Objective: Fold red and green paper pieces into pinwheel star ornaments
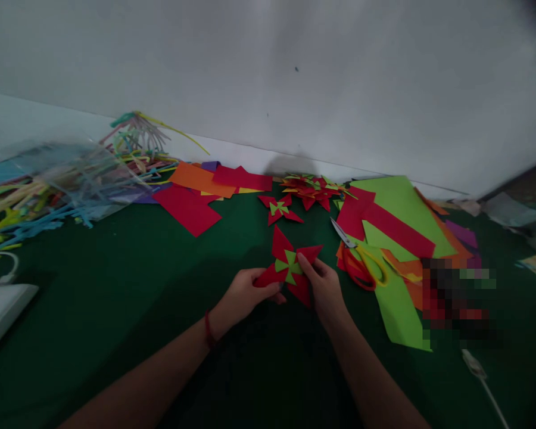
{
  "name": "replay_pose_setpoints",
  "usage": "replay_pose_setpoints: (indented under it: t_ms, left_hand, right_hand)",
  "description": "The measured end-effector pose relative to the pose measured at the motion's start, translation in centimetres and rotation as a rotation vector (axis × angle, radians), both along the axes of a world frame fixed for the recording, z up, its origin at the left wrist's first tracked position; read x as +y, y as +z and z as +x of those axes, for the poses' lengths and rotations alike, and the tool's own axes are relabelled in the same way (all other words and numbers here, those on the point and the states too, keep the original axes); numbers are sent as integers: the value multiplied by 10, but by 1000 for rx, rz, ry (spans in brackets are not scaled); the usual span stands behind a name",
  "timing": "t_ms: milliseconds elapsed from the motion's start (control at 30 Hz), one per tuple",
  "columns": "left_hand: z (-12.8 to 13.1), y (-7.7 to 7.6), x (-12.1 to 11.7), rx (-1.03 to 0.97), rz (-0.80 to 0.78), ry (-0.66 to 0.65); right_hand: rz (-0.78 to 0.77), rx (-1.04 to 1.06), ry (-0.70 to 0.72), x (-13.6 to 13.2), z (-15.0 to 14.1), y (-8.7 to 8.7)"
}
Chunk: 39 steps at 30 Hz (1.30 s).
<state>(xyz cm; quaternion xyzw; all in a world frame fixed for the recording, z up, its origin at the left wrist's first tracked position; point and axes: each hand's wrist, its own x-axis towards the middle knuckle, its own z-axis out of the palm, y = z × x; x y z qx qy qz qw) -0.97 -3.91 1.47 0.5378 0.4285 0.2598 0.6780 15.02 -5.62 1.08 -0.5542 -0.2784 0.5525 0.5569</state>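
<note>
I have the red paper star [280, 241] out in front of me, just above or resting on the green-covered table [129, 262]; from this angle I cannot tell which. Both hands are on it, and its green cross [289, 267] faces up at me, probably so I can see how the layers line up. My left hand [245, 292] has the lower left point, thumb laid along the top and the other fingers tucked beneath, closed down to little more than the thickness of the paper. My right hand [328, 292] comes in from the other side: one digit presses on top by the right edge of the cross, and its remaining fingers are curled at the edge and mostly hidden, so how tightly they close underneath I can't tell. The grip looks light, which I'd judge suits thin paper that would crease under a hard squeeze, and holding opposite sides likely stops the star from turning. Straight ahead lies a smaller-looking star [277, 208], flat and apart from the one in my hands, with a pile of stars [315, 192] behind it near the wall [250, 77]. The scissors [357, 246] rest over coloured sheets on my right, blades partly apart and pointing away, handles towards me, presumably within easy reach. More red sheets [190, 208] lie on the left, beside a plastic bag [98, 179] and colourful fuzzy stems [27, 226].
</note>
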Motion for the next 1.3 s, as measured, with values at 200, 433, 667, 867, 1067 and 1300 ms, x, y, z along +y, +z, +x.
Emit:
replay_pose_setpoints:
  t_ms: [200, 433, 667, 867, 1067, 1300]
  left_hand:
    - [2, -2, -1, -111, -70, -36]
    - [-1, -9, 1, -173, -124, -118]
    - [-3, -4, 9, -95, -38, 2]
    - [-7, -5, 7, -34, 6, 69]
    - [-8, 1, 7, 70, 68, 55]
    - [-5, 4, 5, -61, -37, 63]
  right_hand:
    - [11, -33, -7, -1, 5, -3]
    - [3, -34, 43, 2, 10, -3]
    - [-31, -189, 142, 3, 9, -3]
    - [-98, -143, 129, -2, 3, 7]
    - [-15, -176, 97, 0, 7, 14]
    - [62, -328, 142, -1, 11, 11]
